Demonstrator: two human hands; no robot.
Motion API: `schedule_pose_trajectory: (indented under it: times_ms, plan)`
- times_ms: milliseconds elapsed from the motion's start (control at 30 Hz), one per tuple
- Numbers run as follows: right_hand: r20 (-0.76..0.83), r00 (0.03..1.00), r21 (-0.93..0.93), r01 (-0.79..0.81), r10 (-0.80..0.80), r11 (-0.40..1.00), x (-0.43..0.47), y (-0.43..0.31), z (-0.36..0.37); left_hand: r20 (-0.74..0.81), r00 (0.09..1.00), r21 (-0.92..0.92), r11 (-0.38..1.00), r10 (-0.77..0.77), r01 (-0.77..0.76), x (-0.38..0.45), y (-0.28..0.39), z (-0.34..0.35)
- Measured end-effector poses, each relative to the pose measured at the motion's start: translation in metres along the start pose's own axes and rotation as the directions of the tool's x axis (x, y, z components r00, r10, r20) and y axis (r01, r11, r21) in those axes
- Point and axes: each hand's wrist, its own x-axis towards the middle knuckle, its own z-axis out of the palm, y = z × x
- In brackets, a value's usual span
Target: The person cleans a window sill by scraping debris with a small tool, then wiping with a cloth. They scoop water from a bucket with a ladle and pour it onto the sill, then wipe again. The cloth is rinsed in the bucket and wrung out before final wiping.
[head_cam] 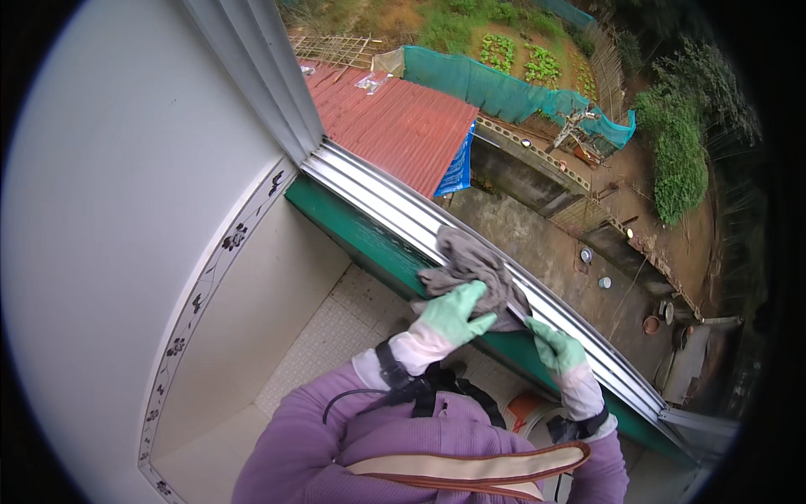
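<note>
A crumpled grey-brown cloth lies over the metal window track and hangs onto the green sill. My left hand, in a pale green rubber glove, rests on the cloth's near side with thumb and fingers spread; whether it grips the fabric I cannot tell. To its right, my right hand, gloved alike, is at the cloth's right end beside the track. Its fingers are bent close to the cloth's edge, and their hold is unclear.
A window frame upright meets the white wall at the left. Below the sill are a tiled wall and a bucket near my body. Outside, beyond the track, lie a red corrugated roof and a yard far below.
</note>
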Motion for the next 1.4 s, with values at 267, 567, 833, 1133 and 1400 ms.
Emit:
schedule_pose_trajectory:
  times_ms: [267, 567, 833, 1133, 1400]
  plan:
    - [-0.089, 0.948, 0.321, -0.262, 0.304, 0.91, -0.098, 0.076, -0.041, 0.354, 0.917, -0.089, 0.982, 0.186, -0.165, 0.004, 0.044, 0.078]
    - [-0.064, 0.971, 0.012, 0.233, -0.232, 0.972, 0.056, 0.0, 0.047, -0.028, 0.98, -0.089, 0.977, -0.199, 0.196, 0.009, -0.022, -0.058]
    - [-0.111, 0.725, -0.244, 0.644, -0.68, 0.725, 0.244, -0.176, 0.147, -0.637, 0.726, 0.21, 0.848, -0.258, 0.487, 0.034, -0.132, -0.218]
    - [-0.098, 0.857, -0.282, 0.464, -0.506, 0.84, 0.193, -0.105, 0.127, -0.331, 0.909, 0.243, 0.908, -0.252, 0.34, 0.031, -0.089, -0.183]
    - [-0.027, 0.996, -0.515, 0.059, -0.085, 0.855, -0.002, 0.03, 0.013, 0.247, 0.967, 0.381, 0.923, -0.054, -0.046, 0.023, 0.055, -0.024]
